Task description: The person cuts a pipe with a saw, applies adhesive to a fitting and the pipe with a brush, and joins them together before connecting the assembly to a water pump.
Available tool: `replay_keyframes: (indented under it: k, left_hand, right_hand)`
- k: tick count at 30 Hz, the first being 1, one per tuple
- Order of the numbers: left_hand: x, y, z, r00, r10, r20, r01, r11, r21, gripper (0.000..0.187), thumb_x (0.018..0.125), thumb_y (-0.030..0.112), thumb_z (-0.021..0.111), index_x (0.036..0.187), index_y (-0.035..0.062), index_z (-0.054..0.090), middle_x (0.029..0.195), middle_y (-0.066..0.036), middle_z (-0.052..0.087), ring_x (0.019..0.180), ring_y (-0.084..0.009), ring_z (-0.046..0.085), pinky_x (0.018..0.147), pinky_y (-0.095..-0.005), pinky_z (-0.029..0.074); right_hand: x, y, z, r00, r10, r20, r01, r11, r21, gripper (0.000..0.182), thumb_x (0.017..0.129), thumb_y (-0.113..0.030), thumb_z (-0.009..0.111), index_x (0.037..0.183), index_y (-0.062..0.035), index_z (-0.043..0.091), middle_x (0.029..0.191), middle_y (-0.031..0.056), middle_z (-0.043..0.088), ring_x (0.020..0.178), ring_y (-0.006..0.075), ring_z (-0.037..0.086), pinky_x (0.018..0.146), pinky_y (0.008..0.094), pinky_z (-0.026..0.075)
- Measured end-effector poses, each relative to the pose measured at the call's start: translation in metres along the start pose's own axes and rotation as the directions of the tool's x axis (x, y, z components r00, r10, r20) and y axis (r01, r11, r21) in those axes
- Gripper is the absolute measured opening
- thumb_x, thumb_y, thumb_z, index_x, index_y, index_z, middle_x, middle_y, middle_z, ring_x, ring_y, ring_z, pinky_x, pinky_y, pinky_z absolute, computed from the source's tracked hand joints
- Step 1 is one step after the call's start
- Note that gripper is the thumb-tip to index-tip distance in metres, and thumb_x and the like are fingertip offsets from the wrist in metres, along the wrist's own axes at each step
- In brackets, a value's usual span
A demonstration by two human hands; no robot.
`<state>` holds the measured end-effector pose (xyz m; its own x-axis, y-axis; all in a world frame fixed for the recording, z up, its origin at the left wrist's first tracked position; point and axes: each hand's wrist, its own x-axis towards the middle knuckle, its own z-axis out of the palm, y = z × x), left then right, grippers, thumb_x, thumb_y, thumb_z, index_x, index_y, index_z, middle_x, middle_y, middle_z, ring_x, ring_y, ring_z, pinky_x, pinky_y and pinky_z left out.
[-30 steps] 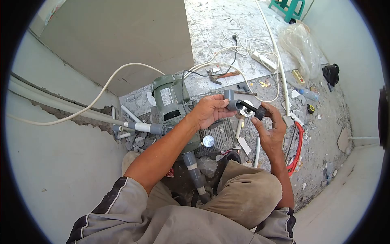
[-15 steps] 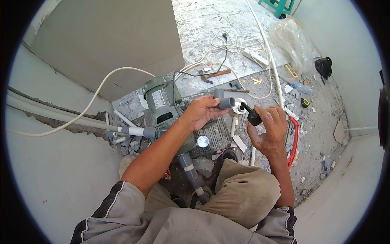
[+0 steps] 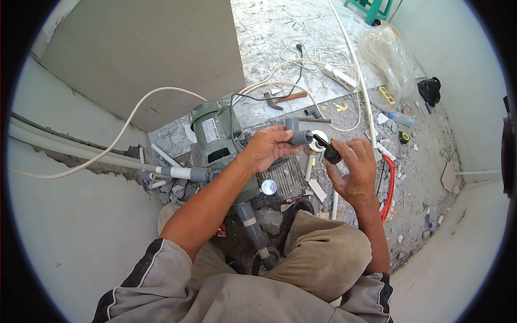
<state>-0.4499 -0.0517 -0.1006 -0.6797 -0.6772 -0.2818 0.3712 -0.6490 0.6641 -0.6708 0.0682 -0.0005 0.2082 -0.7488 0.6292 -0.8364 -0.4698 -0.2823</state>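
Observation:
My left hand (image 3: 269, 148) holds a grey pipe elbow (image 3: 301, 137) between thumb and fingers, one opening facing right. A black cap with a dark applicator stem (image 3: 332, 155) is gripped by the fingertips of my right hand (image 3: 353, 169). The stem's tip is at the right opening of the elbow; whether it touches is hard to tell. Just behind the stem stands a round white piece (image 3: 319, 141) on the floor side. Left of my hands is a green pump (image 3: 211, 132) with a pressure gauge (image 3: 269, 187) and grey pipes (image 3: 250, 222).
A hammer (image 3: 285, 100), a grey fitting (image 3: 312, 111) and a power strip (image 3: 339, 77) lie beyond my hands. A red curved tool (image 3: 389, 188) and long white pipe (image 3: 362, 75) are at the right. Rubble covers the floor; walls stand at both sides.
My right hand has moved slightly left and down, bringing the stem from beside the elbow to its opening. My left hand and the elbow have barely moved.

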Motion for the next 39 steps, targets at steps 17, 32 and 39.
replay_keyframes:
  k: [17,32,39]
  left_hand:
    - [-0.010,0.002,0.004,0.994,0.073,-0.075,-0.071,0.997,0.030,0.036,0.098,0.012,0.067,0.130,-0.0029,0.055,0.118,-0.015,0.068,0.104,-0.0261,0.071,0.092,-0.0400,0.061]
    - [-0.026,0.010,0.001,0.998,0.035,-0.048,-0.035,0.999,0.000,0.033,0.101,0.013,0.062,0.131,0.0029,0.055,0.117,-0.012,0.069,0.106,-0.0233,0.071,0.096,-0.0427,0.059]
    - [-0.034,0.026,-0.001,0.998,0.068,0.001,-0.068,0.997,0.040,0.039,0.098,0.009,0.064,0.136,0.0032,0.054,0.120,-0.012,0.069,0.109,-0.0224,0.069,0.095,-0.0403,0.057]
  right_hand:
    - [-0.011,0.000,-0.008,0.934,0.316,0.168,-0.353,0.889,0.292,0.046,0.073,-0.005,0.084,0.115,0.0003,0.067,0.100,0.0110,0.068,0.088,0.0210,0.064,0.084,0.0336,0.050]
    - [-0.042,0.023,0.003,0.841,0.528,0.115,-0.541,0.822,0.180,0.043,0.081,-0.012,0.084,0.119,-0.0012,0.068,0.100,0.0135,0.071,0.089,0.0223,0.068,0.084,0.0348,0.053]
    - [-0.067,0.082,0.051,0.769,0.631,0.103,-0.635,0.772,0.018,0.046,0.086,-0.020,0.080,0.125,-0.0014,0.065,0.105,0.0201,0.071,0.094,0.0338,0.069,0.088,0.0415,0.054]
